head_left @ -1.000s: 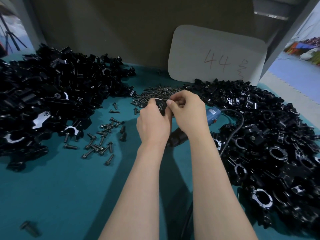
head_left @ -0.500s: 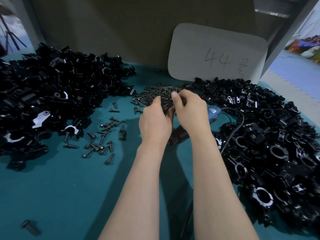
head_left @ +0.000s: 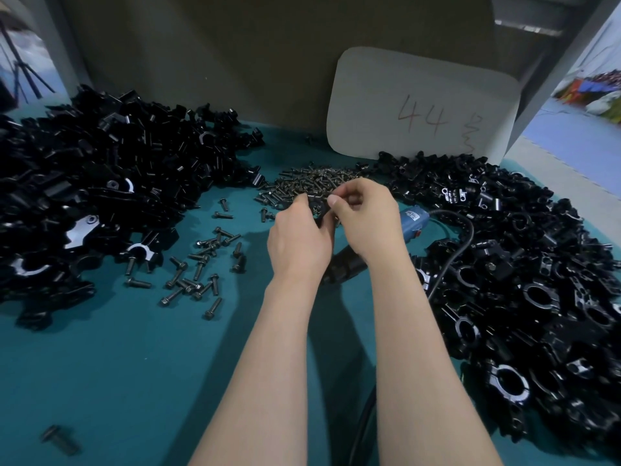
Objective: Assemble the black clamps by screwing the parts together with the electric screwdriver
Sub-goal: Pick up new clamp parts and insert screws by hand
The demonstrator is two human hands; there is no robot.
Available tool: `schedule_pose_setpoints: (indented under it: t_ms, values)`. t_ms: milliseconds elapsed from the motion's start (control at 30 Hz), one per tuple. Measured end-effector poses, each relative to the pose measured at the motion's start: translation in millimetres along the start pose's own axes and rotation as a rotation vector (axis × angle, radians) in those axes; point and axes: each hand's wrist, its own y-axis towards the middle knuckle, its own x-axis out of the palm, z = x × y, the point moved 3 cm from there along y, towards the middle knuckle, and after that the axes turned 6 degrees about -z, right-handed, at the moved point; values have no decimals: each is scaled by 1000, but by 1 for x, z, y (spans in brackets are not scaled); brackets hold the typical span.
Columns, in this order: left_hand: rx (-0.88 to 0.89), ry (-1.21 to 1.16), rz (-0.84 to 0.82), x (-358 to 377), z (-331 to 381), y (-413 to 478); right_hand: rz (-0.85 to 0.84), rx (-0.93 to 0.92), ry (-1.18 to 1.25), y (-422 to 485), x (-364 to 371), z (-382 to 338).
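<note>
My left hand (head_left: 299,240) grips a small black clamp part (head_left: 318,207) in front of the screw pile (head_left: 312,186). Close beside it, my right hand (head_left: 364,216) has thumb and fingers curled at the top of that part; whether they pinch a screw is hidden. The electric screwdriver (head_left: 411,218), blue at its rear and black at its front, lies on the table under my right wrist. Its black cable (head_left: 460,243) loops to the right.
A large heap of black clamp parts (head_left: 100,196) covers the left of the teal table (head_left: 117,364). Another heap of clamps (head_left: 524,274) fills the right. Several loose bolts (head_left: 201,267) lie between. A white card marked 44 (head_left: 423,105) leans at the back.
Both hands have stayed over the near edge of the screw pile. The right fingers have shifted at the top of the clamp part, and the thumb now points left.
</note>
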Motion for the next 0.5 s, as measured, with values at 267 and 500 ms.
schedule_pose_setpoints:
  t_ms: [267,500]
  values:
    - [-12,-42,-14,-1,2,-1,-10,-35,16,-1,6,2]
    - [-10,-58,3,-1,-1,1,-30,-33,-17,0,2,0]
